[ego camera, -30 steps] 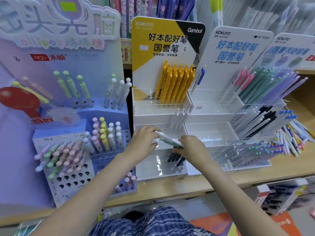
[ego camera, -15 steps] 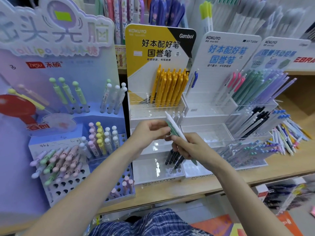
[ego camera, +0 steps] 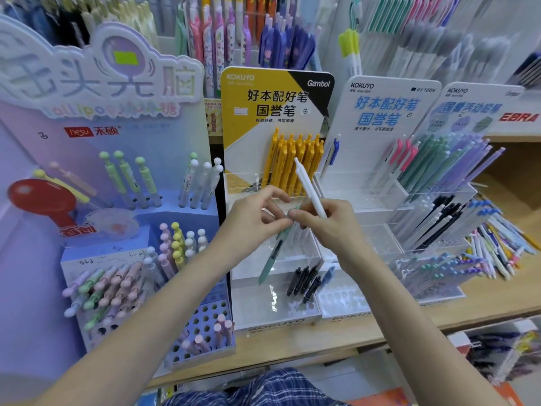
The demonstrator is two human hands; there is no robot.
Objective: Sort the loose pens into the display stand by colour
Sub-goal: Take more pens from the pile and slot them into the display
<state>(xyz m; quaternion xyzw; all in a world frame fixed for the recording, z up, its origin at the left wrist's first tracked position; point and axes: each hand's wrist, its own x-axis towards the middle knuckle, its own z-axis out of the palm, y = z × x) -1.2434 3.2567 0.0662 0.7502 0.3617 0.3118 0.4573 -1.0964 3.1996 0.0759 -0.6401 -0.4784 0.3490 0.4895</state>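
Far left: a lilac lollipop-pen stand (ego camera: 96,183), pastel pens stuck upright in punched holes, so each colour reads at a glance; outside this step, by the look of it.

Centre-left: the left hand (ego camera: 254,218), fingers curled round a green pen (ego camera: 270,259), tip hanging down over the lower clear tiers of the yellow-backed display stand (ego camera: 275,106). Held low and loose, probably parked there while the other pen gets dealt with first.

Behind the hands: a tight row of yellow pens (ego camera: 295,162) in the top tier, standing and leaning back against the card. Lower down, a small cluster of black pens (ego camera: 304,281) in the bottom tier, with bare slots beside them.

Centre-right: the right hand (ego camera: 325,224), pinching a white pen (ego camera: 310,189) near its lower end, barrel angled up and left across the yellow row. Raised like that most likely to check colour and find the matching slot. Fingertips of both hands touching or nearly so, apparently parting two pens gathered together.

Right: a white-backed stand (ego camera: 386,106) with pink, green and lilac groups, black and blue-capped below. Farther right, loose pens (ego camera: 497,253) heaped on the wooden shelf (ego camera: 439,320), not yet sorted.
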